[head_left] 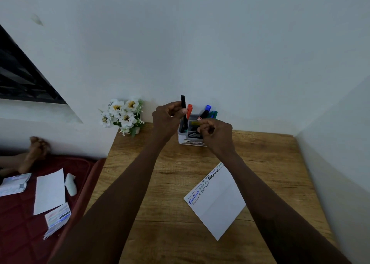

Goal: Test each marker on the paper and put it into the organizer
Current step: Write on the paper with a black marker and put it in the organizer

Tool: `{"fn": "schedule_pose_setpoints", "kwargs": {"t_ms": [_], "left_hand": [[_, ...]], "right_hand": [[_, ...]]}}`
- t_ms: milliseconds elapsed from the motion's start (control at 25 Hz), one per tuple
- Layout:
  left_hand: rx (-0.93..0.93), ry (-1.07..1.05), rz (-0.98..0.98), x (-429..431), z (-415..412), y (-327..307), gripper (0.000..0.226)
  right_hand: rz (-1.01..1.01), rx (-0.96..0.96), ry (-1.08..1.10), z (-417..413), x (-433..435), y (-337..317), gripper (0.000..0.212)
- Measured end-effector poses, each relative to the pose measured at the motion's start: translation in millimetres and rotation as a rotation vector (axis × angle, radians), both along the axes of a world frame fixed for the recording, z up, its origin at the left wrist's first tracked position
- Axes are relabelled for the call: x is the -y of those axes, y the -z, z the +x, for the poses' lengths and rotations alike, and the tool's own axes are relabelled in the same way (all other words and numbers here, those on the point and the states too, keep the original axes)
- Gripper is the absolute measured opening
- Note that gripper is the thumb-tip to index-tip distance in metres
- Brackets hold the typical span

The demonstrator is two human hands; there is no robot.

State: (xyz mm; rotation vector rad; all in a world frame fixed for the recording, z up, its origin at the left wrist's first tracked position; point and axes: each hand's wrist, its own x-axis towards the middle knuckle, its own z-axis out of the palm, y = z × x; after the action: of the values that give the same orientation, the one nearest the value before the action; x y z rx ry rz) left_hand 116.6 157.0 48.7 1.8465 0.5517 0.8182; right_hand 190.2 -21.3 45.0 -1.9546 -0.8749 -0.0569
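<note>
The left hand point(167, 119) grips a slim black marker point(183, 103) upright, its lower end at the left compartment of the grey-and-white plastic organizer point(180, 136). This looks like the stowing step, so next it should drop straight down and be released.

The right hand point(217, 132) curls at the organizer's front, and I cannot tell whether it holds anything.

A red marker point(189, 110) stands just beside the black one. The scribbled white paper point(216, 203) lies nearer on the wooden table point(160, 183).

White flowers point(122, 113) stand at the wooden table's point(180, 163) far corner — booklets point(58, 217) and a sheet point(50, 191) on a red mattress point(18, 233).
</note>
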Motion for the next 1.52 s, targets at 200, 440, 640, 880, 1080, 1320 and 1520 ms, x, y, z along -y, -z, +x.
{"fn": "schedule_pose_setpoints", "kwargs": {"t_ms": [200,440,640,880,1080,1320,1520], "left_hand": [[-0.135,-0.003,0.102,-3,0,0,0.025],[-0.35,0.03,0.248,4,-4,5,0.019],[-0.506,0.055,0.385,4,9,6,0.01],[-0.481,0.029,0.388,10,10,16,0.012],[-0.337,0.005,0.473,20,15,10,0.021],[-0.417,0.257,0.541,38,31,3,0.017],[-0.606,0.416,0.668,45,35,6,0.017]], "right_hand": [[0.046,-0.017,0.078,3,7,2,0.022],[0.022,-0.034,0.066,4,6,3,0.022],[0.015,-0.046,0.079,5,7,6,0.021],[-0.019,-0.098,0.137,8,15,12,0.028],[-0.138,-0.176,0.165,8,23,15,0.042],[-0.149,-0.205,0.111,5,30,22,0.026],[-0.058,-0.205,0.156,6,32,23,0.013]]}}
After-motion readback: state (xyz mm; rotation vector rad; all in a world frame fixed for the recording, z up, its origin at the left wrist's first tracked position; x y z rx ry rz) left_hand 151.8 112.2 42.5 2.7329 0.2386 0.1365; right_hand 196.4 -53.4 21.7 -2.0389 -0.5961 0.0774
